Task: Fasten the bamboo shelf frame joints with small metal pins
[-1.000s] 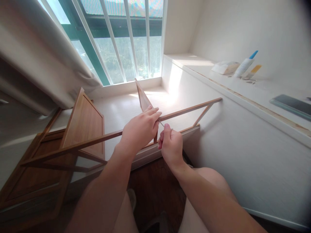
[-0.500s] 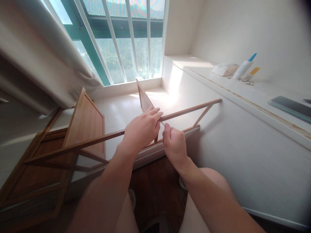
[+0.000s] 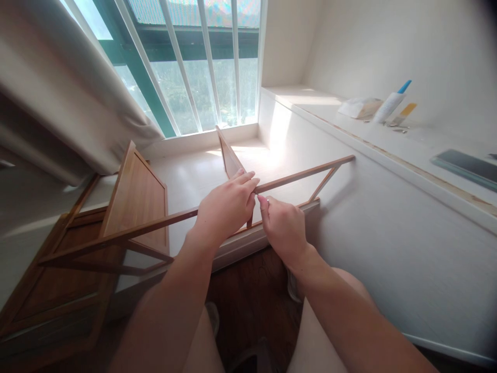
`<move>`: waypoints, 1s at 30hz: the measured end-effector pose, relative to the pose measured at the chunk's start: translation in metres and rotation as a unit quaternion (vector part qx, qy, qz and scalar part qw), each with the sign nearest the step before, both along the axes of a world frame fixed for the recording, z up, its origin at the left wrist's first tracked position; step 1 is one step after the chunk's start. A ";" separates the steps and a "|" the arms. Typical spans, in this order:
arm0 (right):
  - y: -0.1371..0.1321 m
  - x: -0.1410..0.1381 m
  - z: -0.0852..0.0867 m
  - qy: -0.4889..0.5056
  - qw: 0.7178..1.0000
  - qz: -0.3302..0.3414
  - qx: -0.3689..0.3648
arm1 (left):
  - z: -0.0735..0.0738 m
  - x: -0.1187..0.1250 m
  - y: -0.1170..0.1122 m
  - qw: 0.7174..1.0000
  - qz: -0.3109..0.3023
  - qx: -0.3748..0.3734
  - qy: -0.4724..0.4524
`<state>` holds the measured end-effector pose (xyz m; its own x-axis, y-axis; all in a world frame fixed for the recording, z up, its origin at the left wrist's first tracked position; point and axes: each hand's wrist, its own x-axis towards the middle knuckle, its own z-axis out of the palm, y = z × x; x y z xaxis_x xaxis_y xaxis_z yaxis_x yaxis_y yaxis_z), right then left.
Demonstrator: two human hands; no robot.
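Observation:
A brown wooden frame (image 3: 306, 175) with slanting legs and wood panels (image 3: 142, 199) lies across the white ledge in front of me. My left hand (image 3: 227, 207) is over its long rail at the middle, fingers laid round it where a narrow panel (image 3: 232, 155) meets the rail. Just below and to the right, my right hand (image 3: 285, 225) is closed, thumb and forefinger pinched against the rail's underside. In it is a thin metal tool, apparently a hex key (image 3: 267, 200), mostly hidden by the fingers; its tip is at the joint.
On the right-hand counter (image 3: 310, 111) are a white tube with a blue nozzle (image 3: 390, 106), a yellow-handled scraper (image 3: 406, 113), a plastic-wrapped packet (image 3: 359, 107) and a dark flat device (image 3: 466, 166). Another wooden piece (image 3: 58, 280) leans at left below the curtain (image 3: 73, 88).
My right hand has turned and shifted slightly right, so the metal shaft that showed between it and the rail is now mostly covered. The left hand stays on the rail.

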<state>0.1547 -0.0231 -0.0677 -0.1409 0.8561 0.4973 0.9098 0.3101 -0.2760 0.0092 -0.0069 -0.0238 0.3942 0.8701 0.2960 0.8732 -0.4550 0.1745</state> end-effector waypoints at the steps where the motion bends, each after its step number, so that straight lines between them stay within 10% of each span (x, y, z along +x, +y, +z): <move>1: 0.001 0.000 0.000 -0.007 1.000 0.002 0.009 | 0.000 0.000 0.000 1.000 -0.001 0.000 0.001; 12: 0.012 0.014 -0.015 -0.080 0.991 0.074 0.078 | 0.001 0.000 0.000 1.000 -0.006 0.002 -0.013; 30: 0.036 0.039 0.019 -0.244 0.942 0.224 0.053 | 0.000 -0.002 0.001 1.000 -0.012 0.012 -0.009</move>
